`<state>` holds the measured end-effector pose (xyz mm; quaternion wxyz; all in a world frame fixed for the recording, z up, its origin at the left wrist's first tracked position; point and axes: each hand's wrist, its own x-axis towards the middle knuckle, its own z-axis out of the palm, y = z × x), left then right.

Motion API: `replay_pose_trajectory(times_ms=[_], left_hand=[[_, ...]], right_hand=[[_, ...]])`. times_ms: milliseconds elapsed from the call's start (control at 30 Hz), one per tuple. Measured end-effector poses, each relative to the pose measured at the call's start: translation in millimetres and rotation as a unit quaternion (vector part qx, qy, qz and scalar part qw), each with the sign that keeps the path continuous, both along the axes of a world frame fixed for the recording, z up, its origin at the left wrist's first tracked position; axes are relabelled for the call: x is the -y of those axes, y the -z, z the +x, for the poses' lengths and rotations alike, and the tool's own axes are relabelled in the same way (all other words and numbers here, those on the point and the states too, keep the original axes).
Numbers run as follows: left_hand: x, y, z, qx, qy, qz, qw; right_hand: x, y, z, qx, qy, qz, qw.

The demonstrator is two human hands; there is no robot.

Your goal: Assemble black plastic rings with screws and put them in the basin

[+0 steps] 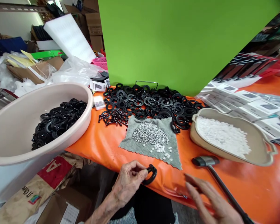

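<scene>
Between thumb and fingers, my left hand (130,179) pinches a black plastic ring (153,176) at the table's front edge. My right hand (210,199) is blurred, with its fingers apart and nothing visible in them, over the orange table cover. Near its fingertips a small shiny metal piece (184,196) lies at the edge. Ahead, a grey cloth (128,141) bears a pile of silver metal pins (150,133) and some small white pieces (162,148). A hammer (206,161) lies to the right, its handle running toward me beside my right hand.
Many black rings (140,104) are heaped behind the cloth, with black pins (118,117) on their left. A large pale tub (84,124) of black parts stands left. At right are a beige basin (193,135) of white pieces and white boxes (247,99). A green panel (163,40) rises behind.
</scene>
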<state>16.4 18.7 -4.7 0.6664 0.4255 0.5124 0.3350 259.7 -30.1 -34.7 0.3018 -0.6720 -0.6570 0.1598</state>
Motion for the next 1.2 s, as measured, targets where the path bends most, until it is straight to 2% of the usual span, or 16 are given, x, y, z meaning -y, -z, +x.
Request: replay_pose_trajectory(times_ms=[67,200,300,567,767,867,967,1100,1200], left_hand=[[3,-2.7,1,0.015,-0.005,-0.014,1.0],[8,-2.2,2,0.046,-0.013,-0.02,0.999],[10,0.4,2,0.076,-0.03,-0.035,0.996],[13,3.2,2,0.117,-0.05,-0.059,0.99],[15,9.0,2,0.1,-0.045,-0.013,0.994],[15,7.3,0,0.073,-0.039,0.0,0.997],[12,3.1,-4,0.044,-0.05,-0.009,0.998],[6,-0.5,-13,-0.004,-0.06,0.001,0.998],[3,0.3,-18,-0.027,-0.049,0.018,0.998]], right_hand=[[2,-6.7,-36,-0.059,-0.059,-0.021,0.996],[4,-7.7,-77,-0.106,-0.078,-0.047,0.99],[3,-6.1,-85,-0.125,-0.082,-0.06,0.987],[1,-8.4,-92,-0.13,-0.056,-0.019,0.99],[0,-11.7,-101,-0.157,-0.038,-0.023,0.987],[0,-11.3,-99,-0.138,-0.052,-0.021,0.989],[-13,-10.8,-84,-0.102,-0.072,0.01,0.992],[-55,-8.6,-46,0.023,-0.046,0.06,0.997],[-89,-1.6,-26,0.091,-0.029,0.066,0.993]])
